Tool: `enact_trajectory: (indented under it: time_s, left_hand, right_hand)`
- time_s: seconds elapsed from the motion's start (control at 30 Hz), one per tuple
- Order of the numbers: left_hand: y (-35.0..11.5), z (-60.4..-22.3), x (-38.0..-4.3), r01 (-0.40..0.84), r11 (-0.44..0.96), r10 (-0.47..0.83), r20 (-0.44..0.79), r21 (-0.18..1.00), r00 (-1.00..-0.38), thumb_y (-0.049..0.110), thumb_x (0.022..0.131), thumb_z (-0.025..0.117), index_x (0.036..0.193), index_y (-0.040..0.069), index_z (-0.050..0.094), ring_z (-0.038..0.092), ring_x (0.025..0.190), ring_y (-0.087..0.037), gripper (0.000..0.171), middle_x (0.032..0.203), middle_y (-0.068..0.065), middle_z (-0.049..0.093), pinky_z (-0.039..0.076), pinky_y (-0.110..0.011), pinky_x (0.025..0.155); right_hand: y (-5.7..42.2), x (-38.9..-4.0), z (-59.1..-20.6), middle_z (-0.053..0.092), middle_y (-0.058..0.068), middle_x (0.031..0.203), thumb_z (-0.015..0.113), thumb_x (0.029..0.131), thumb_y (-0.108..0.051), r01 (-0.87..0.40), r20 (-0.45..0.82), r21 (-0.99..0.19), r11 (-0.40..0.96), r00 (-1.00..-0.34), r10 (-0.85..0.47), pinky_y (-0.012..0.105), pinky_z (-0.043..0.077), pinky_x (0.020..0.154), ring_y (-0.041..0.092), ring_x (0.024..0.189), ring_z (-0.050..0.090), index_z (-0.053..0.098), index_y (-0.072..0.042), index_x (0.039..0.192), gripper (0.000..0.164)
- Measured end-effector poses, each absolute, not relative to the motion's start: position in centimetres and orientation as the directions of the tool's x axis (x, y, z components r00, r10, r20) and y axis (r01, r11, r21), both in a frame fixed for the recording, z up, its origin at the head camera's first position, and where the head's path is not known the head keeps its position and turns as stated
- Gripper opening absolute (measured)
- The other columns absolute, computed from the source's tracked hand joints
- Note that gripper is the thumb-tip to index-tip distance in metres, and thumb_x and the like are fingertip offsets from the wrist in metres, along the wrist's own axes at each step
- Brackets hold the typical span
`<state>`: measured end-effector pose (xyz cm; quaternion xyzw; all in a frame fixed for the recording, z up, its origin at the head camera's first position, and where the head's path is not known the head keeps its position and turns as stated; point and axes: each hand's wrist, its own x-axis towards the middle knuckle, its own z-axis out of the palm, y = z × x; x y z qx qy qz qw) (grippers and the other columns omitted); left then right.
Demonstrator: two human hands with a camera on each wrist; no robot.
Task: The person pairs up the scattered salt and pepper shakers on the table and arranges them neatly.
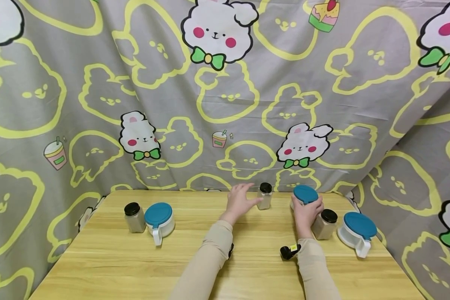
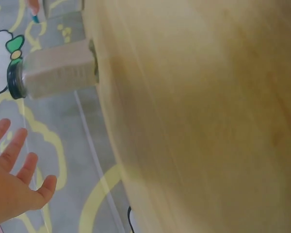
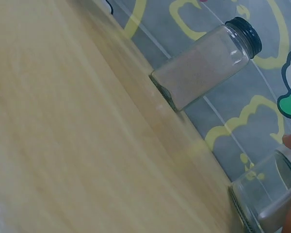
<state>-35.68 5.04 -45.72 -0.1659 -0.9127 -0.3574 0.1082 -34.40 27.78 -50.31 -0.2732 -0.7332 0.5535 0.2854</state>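
My left hand (image 1: 240, 203) is held with spread fingers to the left of a black-lidded glass jar (image 1: 264, 201) near the table's back edge. In the left wrist view, a gap shows between the fingers and that upright jar (image 2: 58, 69), which has pale contents. My right hand (image 1: 308, 211) grips a blue-lidded container (image 1: 305, 194), thumb on its left side and fingers on its right. The right wrist view catches only part of this clear-walled container (image 3: 262, 189), low at the right, with the black-lidded jar (image 3: 203, 68) standing apart from it.
Right of my right hand stand another black-lidded jar (image 1: 325, 226) and a blue-lidded container (image 1: 356, 233) with a white handle. A similar jar (image 1: 136, 218) and handled container (image 1: 160, 221) stand at the left of the wooden table (image 1: 135, 266). A patterned curtain (image 1: 217, 96) hangs behind.
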Motion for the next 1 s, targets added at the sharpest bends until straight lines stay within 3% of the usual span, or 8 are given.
enact_trajectory:
  time_s: [0.47,1.0]
  left_hand:
    - [7.1,-46.7,-36.4,0.339,0.720,0.222,0.261,0.606,-0.939,0.054,0.082,0.071,0.141,0.017,0.052,0.045,0.132,-0.033,0.072,0.140,-0.008,0.056,0.034,-0.055,0.107]
    - [8.1,-47.4,-37.0,0.264,0.735,0.183,0.192,0.624,-0.964,0.059,0.081,0.070,0.143,0.021,0.049,0.044,0.132,-0.034,0.076,0.142,-0.007,0.054,0.037,-0.057,0.105]
  right_hand:
    - [28.1,-34.6,-50.3,0.014,0.026,0.156,0.079,0.079,-0.031,0.086,0.105,-0.971,0.224,-0.688,0.718,0.057,0.022,0.117,0.045,0.144,0.020,0.009,-0.007,0.156,0.107]
    - [28.2,-34.7,-50.7,0.018,0.028,0.155,0.081,0.077,-0.031,0.070,0.123,-0.971,0.230,-0.676,0.727,0.057,0.023,0.116,0.046,0.142,0.023,0.012,-0.006,0.155,0.107]
